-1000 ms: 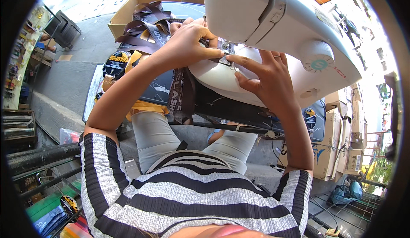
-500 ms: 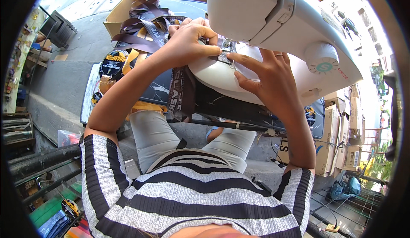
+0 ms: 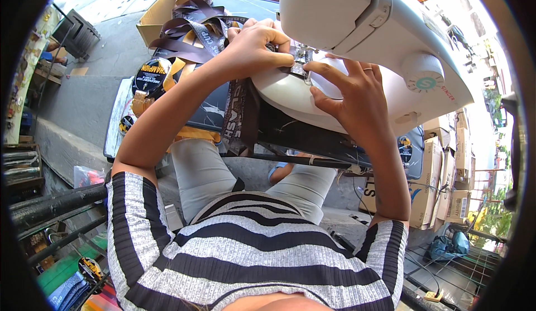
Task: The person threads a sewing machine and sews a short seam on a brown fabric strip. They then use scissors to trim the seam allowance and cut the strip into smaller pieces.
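Observation:
A white sewing machine (image 3: 335, 18) stands in front of me, tilted across the view. My left hand (image 3: 258, 47) is closed at the left of its presser foot (image 3: 302, 55), thumb and fingers pinching a dark brown printed ribbon. That ribbon (image 3: 241, 107) hangs down over the table's near edge. On the other side, my right hand (image 3: 353, 90) has its fingers apart, the index fingertip beside the presser foot and the thumb lower over the white machine bed (image 3: 279, 96). The needle and the stitched spot are too small to make out.
Looped brown and gold ribbons (image 3: 192, 34) pile up left of the machine, before an open cardboard box (image 3: 153, 23). Round black-and-gold medals (image 3: 151, 77) lie on the dark table's left side. Cardboard boxes (image 3: 430, 182) stand at right; black metal rails (image 3: 56, 205) run at left.
The view has shifted slightly. Both hands stay beside the presser foot, with only a small movement of the fingertips; the left hand keeps its pinch on the ribbon.

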`<state>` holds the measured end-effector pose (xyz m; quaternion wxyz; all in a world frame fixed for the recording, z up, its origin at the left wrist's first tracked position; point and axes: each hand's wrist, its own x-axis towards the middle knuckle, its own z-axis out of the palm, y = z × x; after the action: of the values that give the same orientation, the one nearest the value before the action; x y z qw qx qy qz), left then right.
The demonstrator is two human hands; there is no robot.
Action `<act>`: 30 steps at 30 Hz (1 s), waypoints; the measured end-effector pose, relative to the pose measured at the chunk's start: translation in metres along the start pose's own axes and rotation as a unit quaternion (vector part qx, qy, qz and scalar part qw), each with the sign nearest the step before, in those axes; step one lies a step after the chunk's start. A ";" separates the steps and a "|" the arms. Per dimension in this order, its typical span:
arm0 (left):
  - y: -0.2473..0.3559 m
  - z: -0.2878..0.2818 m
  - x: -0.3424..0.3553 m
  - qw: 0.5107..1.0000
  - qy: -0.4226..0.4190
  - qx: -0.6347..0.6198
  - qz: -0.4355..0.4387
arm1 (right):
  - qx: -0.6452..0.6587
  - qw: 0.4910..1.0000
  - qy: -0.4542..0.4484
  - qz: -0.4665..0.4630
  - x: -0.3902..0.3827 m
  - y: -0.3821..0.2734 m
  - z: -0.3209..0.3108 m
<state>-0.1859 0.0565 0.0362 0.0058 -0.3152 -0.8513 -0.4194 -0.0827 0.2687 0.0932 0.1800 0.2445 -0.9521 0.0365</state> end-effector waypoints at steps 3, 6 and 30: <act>0.001 0.000 0.000 1.000 -0.011 0.005 -0.016 | 0.012 1.000 -0.007 0.004 0.000 0.000 -0.002; 0.004 0.000 0.000 0.999 -0.008 0.027 -0.026 | 0.009 1.000 -0.007 0.003 0.000 -0.001 -0.004; -0.003 0.003 0.006 0.999 -0.005 0.038 -0.017 | 0.004 0.999 0.029 0.036 0.000 -0.002 0.009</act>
<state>-0.1915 0.0608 0.0334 0.0062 -0.3022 -0.8721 -0.3849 -0.0841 0.2653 0.0848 0.2053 0.2094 -0.9545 0.0538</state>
